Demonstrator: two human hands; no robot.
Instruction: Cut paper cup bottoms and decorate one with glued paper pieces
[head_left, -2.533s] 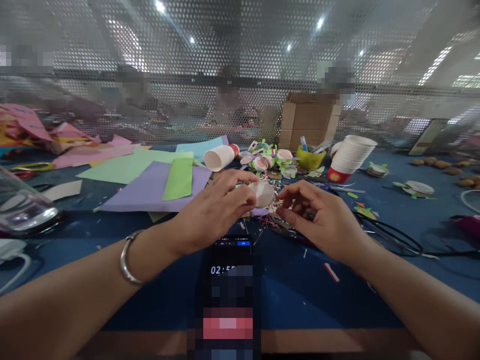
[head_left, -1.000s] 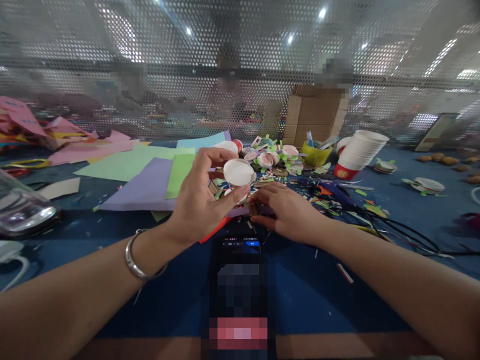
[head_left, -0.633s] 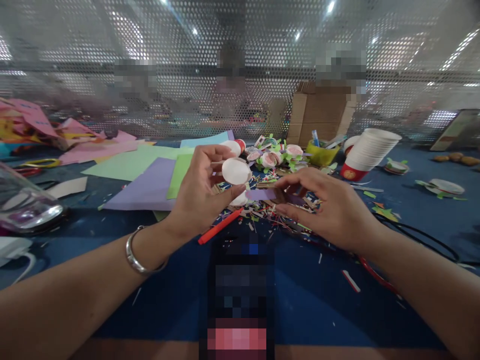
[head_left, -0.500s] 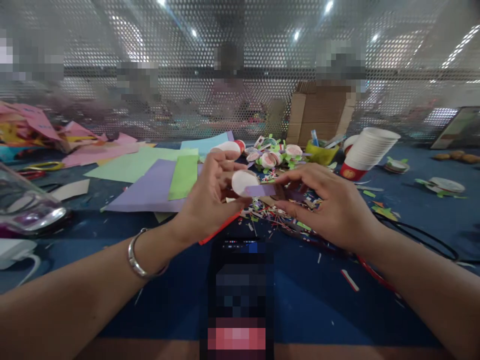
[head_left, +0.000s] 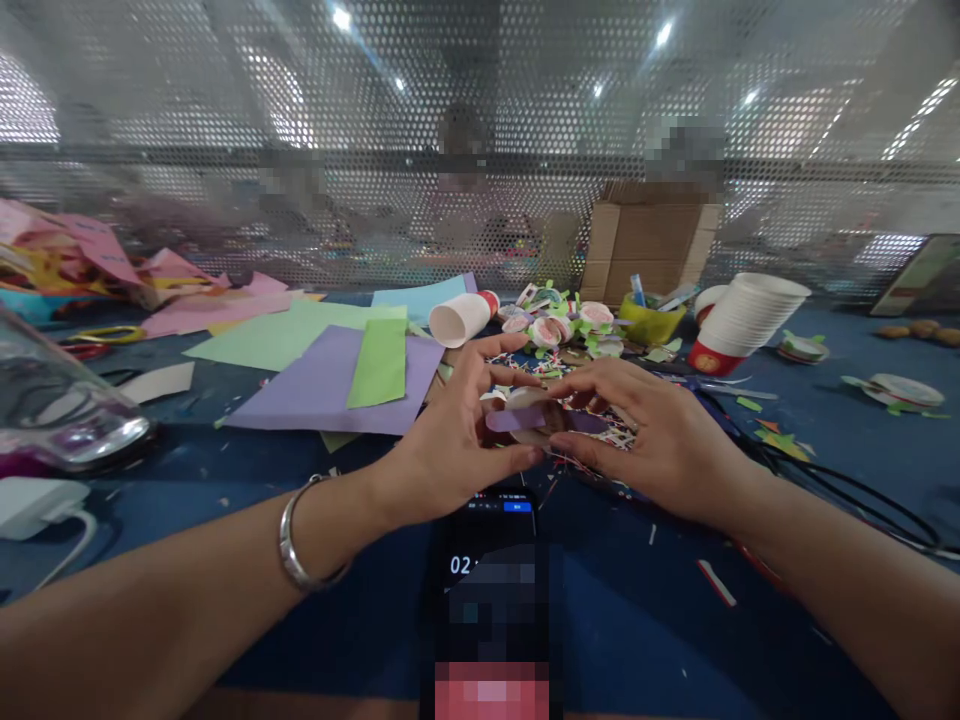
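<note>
A clear, glossy vessel point(head_left: 71, 400), purple near its base, sits at far left on a blue tabletop point(head_left: 225, 640); its contents cannot be made out. Beyond it overlap flat sheets of coloured paper point(head_left: 322, 375), then a smooth white paper cup point(head_left: 457, 322) on its side, mouth facing forward. The left hand point(head_left: 461, 430), a silver bangle point(head_left: 296, 535) at its wrist, curves thumb and fingers around the edge of a small white disc point(head_left: 527, 399), raised between both hands beyond a dark phone point(head_left: 487, 590). A flat purple strip point(head_left: 517, 419) crosses the disc's face; whether they touch is unclear. The right hand point(head_left: 637, 420), angled inward, pinches the strip between thumb and fingers. Behind, round paper pieces point(head_left: 551, 330) with green trim lie heaped beside a yellow-green tub point(head_left: 649, 328) of pen-like tools, before a brown cardboard box point(head_left: 656, 250). Farther right leans a nested stack of paper cups point(head_left: 750, 315), red at the bottom.
</note>
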